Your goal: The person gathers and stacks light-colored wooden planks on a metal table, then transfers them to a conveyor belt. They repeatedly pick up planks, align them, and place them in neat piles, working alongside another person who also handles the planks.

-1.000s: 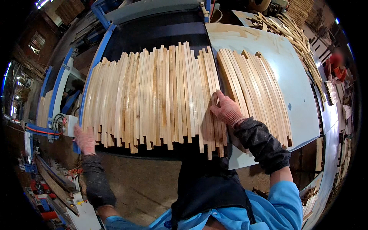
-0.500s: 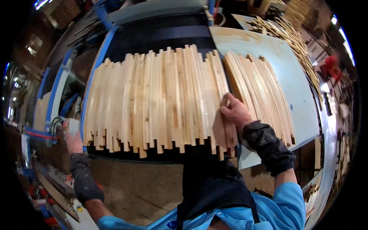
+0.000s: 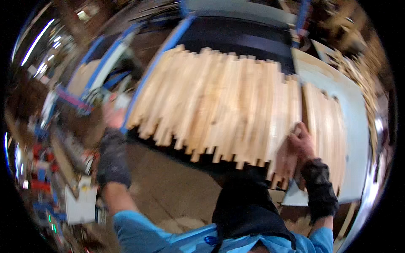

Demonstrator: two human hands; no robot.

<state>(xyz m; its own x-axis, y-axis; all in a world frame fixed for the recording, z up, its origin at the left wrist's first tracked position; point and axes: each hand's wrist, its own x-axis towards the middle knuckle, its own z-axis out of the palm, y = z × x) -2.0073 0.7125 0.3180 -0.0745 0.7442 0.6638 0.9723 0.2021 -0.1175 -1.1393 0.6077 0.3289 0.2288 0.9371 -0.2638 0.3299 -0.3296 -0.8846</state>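
- Head view, blurred by motion: a wide row of pale wooden slats point(image 3: 219, 101) lies side by side across a dark machine bed point(image 3: 240, 40) with blue rails, their near ends ragged and uneven
- The right hand point(image 3: 300, 145) rests on the right end of that row, near the slats' lower ends, fingers spread flat on the wood rather than closed round any one piece; a dark sleeve cuff covers the wrist
- Just right of this hand, across a narrow gap, a second, smaller bundle of slats point(image 3: 329, 126) lies on a pale blue-grey table point(image 3: 352, 97)
- The left hand point(image 3: 112, 114) sits at the left end of the wide row, by its lower corner; it is too smeared to tell whether it touches the wood or how its fingers stand
- The two hands are well apart, one at each end of the wide row
- Further loose wooden strips point(image 3: 358, 71) lie heaped beyond the table on the far right
- A brownish floor point(image 3: 168, 181) shows below the slats
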